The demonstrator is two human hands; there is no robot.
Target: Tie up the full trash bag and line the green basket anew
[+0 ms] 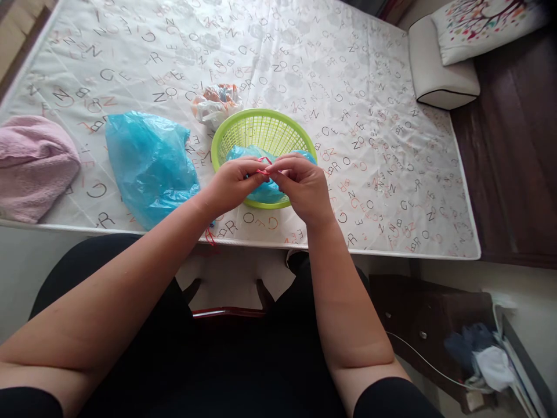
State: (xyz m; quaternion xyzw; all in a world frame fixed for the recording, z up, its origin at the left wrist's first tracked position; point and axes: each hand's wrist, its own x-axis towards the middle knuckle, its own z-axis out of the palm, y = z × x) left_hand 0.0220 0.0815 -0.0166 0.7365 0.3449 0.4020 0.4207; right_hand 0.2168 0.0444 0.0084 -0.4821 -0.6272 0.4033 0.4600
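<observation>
Both hands [270, 183] pinch a red string [263, 170] over the green basket's [265, 125] near rim.

You see a lime-green basket [263, 130], blue bags [148, 162], a pink towel [32, 165], and what looks like a red band [263, 170].

Bare forearms, short black sleeves, black trousers.

two blue bags [150, 165] (crumpled), one basket [263, 129] — two pillows [439, 67]
</observation>
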